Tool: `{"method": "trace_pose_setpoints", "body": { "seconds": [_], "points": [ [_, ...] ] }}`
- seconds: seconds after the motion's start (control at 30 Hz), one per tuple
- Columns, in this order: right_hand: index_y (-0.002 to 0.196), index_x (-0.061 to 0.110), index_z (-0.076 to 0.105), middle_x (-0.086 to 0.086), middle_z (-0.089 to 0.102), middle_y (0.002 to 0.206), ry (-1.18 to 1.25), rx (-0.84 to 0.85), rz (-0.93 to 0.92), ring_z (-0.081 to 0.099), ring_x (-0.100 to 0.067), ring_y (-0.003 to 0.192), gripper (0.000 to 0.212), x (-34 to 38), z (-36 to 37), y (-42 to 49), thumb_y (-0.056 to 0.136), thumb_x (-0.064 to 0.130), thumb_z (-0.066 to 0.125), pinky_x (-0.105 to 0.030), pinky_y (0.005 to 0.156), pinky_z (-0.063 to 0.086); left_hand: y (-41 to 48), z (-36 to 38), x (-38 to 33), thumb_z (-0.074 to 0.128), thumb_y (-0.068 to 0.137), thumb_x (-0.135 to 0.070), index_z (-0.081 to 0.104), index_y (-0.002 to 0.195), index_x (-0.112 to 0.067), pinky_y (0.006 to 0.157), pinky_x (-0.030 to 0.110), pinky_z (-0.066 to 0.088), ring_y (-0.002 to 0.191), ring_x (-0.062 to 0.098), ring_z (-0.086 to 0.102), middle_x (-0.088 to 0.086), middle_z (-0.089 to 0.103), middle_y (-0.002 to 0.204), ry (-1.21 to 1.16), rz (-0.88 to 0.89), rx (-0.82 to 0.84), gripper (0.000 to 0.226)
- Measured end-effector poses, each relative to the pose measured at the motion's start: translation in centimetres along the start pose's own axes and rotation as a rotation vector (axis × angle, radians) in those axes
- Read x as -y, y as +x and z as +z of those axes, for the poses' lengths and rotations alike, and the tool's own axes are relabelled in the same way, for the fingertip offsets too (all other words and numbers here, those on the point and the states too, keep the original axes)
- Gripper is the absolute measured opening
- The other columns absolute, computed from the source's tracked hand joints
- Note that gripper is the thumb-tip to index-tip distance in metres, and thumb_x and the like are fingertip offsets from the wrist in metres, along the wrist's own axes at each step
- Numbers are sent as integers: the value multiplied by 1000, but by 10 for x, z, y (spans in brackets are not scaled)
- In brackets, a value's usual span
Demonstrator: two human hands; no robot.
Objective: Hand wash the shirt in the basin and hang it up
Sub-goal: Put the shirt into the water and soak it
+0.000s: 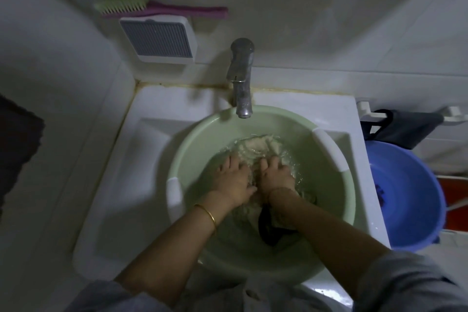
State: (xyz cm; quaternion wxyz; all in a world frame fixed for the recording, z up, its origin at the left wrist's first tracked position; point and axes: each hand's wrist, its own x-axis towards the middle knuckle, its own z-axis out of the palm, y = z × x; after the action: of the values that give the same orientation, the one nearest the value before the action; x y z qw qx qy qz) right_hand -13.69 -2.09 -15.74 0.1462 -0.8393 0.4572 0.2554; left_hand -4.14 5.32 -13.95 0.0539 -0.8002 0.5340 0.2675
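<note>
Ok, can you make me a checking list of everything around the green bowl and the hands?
Surface: white sink holding the green basin.
Job's things: pale shirt soaking in the basin's water, dark trim near the wrists.
Clutter: brush and soap dish above the tap.
Grippers: left hand and right hand both press into the shirt.
Cables: nothing seen.
Surroundings: blue tub, dark cloth on a rail.

I see the faucet (241, 78) spout overhanging the far rim of the green basin (197, 134), blocking entry there. Near rim open. Blue bucket (417, 185) crowds sink (141, 134) right side.
</note>
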Motion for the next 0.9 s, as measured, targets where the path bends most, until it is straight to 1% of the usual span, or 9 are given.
{"method": "trace_pose_setpoints", "body": {
  "seconds": [0.1, 0.17, 0.23, 0.3, 0.4, 0.5, 0.6, 0.73, 0.9],
  "points": [
    [133, 7, 45, -15, 47, 134, 152, 84, -15, 48, -34, 122, 37, -15, -20, -1, 98, 18, 41, -42, 96, 43, -12, -7, -3, 53, 87, -51, 26, 146, -20, 115, 44, 11, 144, 34, -2, 11, -7, 158, 7, -58, 31, 72],
    [122, 11, 58, -10, 57, 126, 45, 103, -17, 56, -30, 115, 32, -21, -33, -7, 97, 16, 38, -39, 89, 47, -16, -10, -4, 48, 92, -45, 17, 149, -21, 115, 45, 11, 144, 35, -3, 12, -13, 157, 6, -118, 42, 69],
    [118, 14, 59, -7, 59, 123, -43, -4, 4, 57, -29, 112, 31, -22, -42, -18, 97, 16, 37, -38, 83, 48, -13, -12, -4, 39, 96, -44, 7, 151, -25, 116, 46, 12, 144, 37, -2, 13, -16, 157, -58, -181, 71, 66],
    [133, 19, 44, -9, 44, 139, -121, -84, -118, 45, -34, 124, 41, -21, -41, -26, 96, 34, 41, -45, 91, 44, -10, -9, -6, 37, 93, -57, -5, 150, -30, 116, 49, 13, 144, 39, -2, 14, -19, 156, -120, -189, 199, 76],
    [149, 34, -2, -3, -7, 159, -164, 169, -242, 6, -42, 142, 87, -20, -22, -25, 85, 62, 49, -62, 105, 25, -13, 3, -4, 51, 77, -73, -18, 148, -31, 115, 53, 7, 143, 40, -12, 11, -26, 154, -80, -110, 454, 107],
    [149, 33, -12, -3, -22, 157, -259, 257, -196, -8, -44, 142, 96, -15, -1, -16, 82, 69, 47, -70, 104, 20, -17, 16, -2, 62, 69, -72, -18, 148, -26, 115, 56, 7, 141, 41, -18, 13, -27, 154, 77, -60, 454, 121],
    [150, 25, -1, -8, -8, 158, -275, 197, -94, 0, -44, 142, 90, -5, 6, -12, 83, 67, 42, -69, 100, 23, -9, 30, -4, 59, 84, -54, -15, 149, -19, 116, 52, 13, 142, 41, -11, 17, -21, 155, 166, -77, 333, 104],
    [144, 16, 27, -13, 31, 147, -58, 65, -11, 29, -36, 133, 66, -7, 2, 0, 92, 55, 41, -53, 97, 41, 3, 22, 4, 51, 93, -19, 3, 150, -18, 109, 45, 33, 141, 37, 15, 18, 2, 156, 73, -32, 119, 74],
    [142, 21, 39, -9, 48, 140, -25, 264, -242, 47, -28, 126, 55, -25, -32, 0, 92, 40, 51, -35, 101, 39, -5, -11, 8, 54, 91, -19, 30, 144, -19, 114, 41, 25, 141, 32, 19, 9, 14, 156, 54, 78, 18, 58]
  ]
}}
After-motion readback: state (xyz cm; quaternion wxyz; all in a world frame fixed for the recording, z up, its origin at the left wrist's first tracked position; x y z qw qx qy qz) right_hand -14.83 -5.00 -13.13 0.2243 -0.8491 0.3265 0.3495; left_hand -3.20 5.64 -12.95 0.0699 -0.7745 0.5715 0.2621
